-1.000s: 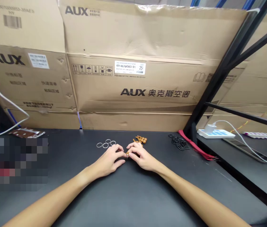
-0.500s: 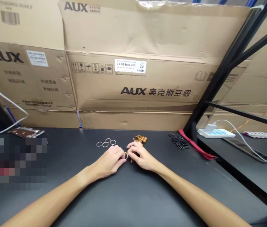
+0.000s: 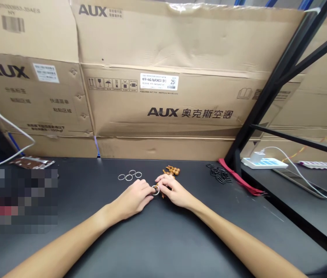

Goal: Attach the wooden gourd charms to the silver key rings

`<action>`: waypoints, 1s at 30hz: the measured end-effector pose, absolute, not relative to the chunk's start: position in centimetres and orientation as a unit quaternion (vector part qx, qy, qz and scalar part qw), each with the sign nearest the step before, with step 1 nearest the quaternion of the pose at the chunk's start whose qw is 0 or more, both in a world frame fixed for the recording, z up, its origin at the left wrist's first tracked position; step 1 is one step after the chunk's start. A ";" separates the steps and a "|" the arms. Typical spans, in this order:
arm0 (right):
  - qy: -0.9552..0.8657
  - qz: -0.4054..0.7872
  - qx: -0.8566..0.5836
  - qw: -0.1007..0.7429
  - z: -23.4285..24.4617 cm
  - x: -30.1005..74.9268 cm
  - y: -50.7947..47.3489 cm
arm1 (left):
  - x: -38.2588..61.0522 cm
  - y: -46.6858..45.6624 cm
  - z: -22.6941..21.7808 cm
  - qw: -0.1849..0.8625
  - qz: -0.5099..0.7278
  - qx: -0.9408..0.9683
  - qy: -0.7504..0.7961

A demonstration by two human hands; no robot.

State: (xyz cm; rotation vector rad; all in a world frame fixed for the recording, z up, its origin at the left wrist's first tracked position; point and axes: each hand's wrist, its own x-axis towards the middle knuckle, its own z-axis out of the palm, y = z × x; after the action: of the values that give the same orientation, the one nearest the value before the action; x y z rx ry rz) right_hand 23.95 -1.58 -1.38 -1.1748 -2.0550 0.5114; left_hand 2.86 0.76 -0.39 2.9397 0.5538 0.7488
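On a black tabletop [image 3: 210,231], the left hand [image 3: 131,197] and right hand [image 3: 175,192] meet at a small metal ring [image 3: 155,190], pinching it between their fingers. Just beyond the ring, four loose metal rings [image 3: 129,175] lie to the left and a brown gourd-shaped wooden charm [image 3: 172,170] touches the right hand, while black clips [image 3: 218,173] and a red strap [image 3: 239,179] lie well right.

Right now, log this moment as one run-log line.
left hand: metal ring | right hand: metal ring | nearby: carved gourd charm
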 end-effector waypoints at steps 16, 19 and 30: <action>-0.817 0.077 -0.425 0.381 -1.1 22.9 -2.8 | 2.7 1.3 -0.8 0.085 0.290 0.923 0.238; -0.794 0.098 -0.445 0.403 -1.2 23.1 -2.4 | 2.6 1.2 -0.6 0.107 0.271 0.933 0.209; -0.795 0.133 -0.443 0.393 -1.6 23.1 -2.2 | 2.6 1.2 -0.4 0.033 0.244 0.955 0.167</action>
State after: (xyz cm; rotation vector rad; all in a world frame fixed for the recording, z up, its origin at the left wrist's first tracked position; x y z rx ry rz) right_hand 23.10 -2.18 -1.57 -1.1246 -2.0167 0.3375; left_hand 2.62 1.18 -0.44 2.9379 0.5131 0.7508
